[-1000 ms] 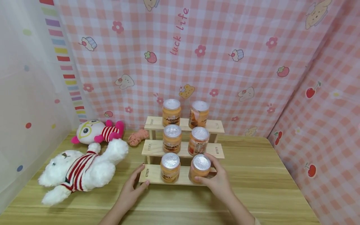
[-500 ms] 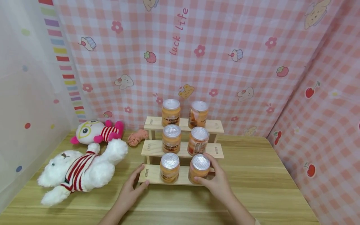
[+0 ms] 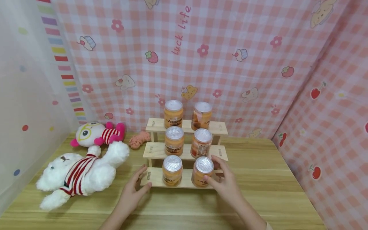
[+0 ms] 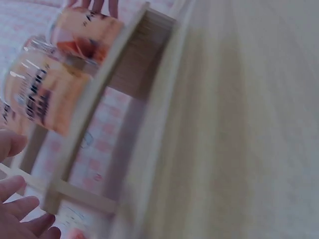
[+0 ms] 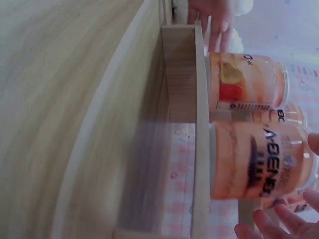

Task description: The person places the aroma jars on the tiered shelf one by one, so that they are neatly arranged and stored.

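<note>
A three-step wooden display rack (image 3: 156, 176) bears several orange-labelled cans with silver lids, two on each step. My right hand (image 3: 228, 180) is beside the front right can (image 3: 202, 174), thumb and fingers spread. In the right wrist view, its fingertips (image 5: 269, 226) stand apart from that upright can (image 5: 261, 162). The front left can (image 3: 172, 172) stands to its left on the same step. My left hand (image 3: 130, 190) is at the left end of the front step, fingers loosely spread around it. In the left wrist view, its fingers (image 4: 20, 206) show a gap from the rack's end.
A white plush bear (image 3: 83, 179) in a striped sweater lies left of the rack. Behind it lie a pink-and-white plush toy (image 3: 97, 134) and a bundle of peach yarn (image 3: 140, 139). A pink checked curtain (image 3: 138, 73) hangs behind the wood-grain table (image 3: 258, 191).
My right hand has loosened from the front right can and shifted slightly right, showing more of its label. My left fingers have eased off the front step's end. The view has shifted slightly.
</note>
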A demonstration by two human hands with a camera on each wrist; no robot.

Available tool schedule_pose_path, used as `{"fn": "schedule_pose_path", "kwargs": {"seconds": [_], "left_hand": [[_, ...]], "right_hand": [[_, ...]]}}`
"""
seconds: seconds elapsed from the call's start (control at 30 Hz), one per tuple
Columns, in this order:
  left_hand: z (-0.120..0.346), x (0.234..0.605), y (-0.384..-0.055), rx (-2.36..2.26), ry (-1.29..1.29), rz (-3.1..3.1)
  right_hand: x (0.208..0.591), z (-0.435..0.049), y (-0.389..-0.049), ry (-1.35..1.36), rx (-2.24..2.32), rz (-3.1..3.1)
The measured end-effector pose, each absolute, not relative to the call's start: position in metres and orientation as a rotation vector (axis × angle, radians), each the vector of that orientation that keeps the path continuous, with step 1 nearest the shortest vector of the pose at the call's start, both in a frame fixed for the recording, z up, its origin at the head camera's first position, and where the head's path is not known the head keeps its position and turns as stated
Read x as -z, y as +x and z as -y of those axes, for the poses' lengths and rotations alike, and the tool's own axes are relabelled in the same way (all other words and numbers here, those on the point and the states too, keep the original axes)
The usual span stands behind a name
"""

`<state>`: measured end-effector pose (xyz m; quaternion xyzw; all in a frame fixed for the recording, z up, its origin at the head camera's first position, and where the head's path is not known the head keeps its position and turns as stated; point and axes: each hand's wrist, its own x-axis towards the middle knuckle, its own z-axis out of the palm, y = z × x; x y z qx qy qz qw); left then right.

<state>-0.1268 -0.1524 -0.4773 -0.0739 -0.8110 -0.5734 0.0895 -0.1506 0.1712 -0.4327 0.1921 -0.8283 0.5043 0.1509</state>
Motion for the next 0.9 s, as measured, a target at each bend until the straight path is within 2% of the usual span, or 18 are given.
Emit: {"fn": "schedule_pose_path", "kwargs": {"seconds": [0.23,0.53,0.9], "left_hand": [[0.152,0.449,-0.117,1.651,-0.252,2.441],[0.161,0.403,-0.101,1.353,-0.444,2.482],[0.204,0.355,-0.093,0.973,-0.617,2.529]], "right_hand": [[0.419,-0.196,-0.144,0.568,-1.349,2.357],[0.396,-0.240,-0.145,0.535,-1.011,2.357],[0.371,-0.293,-0.151,0.562,-0.645,2.404]]}}
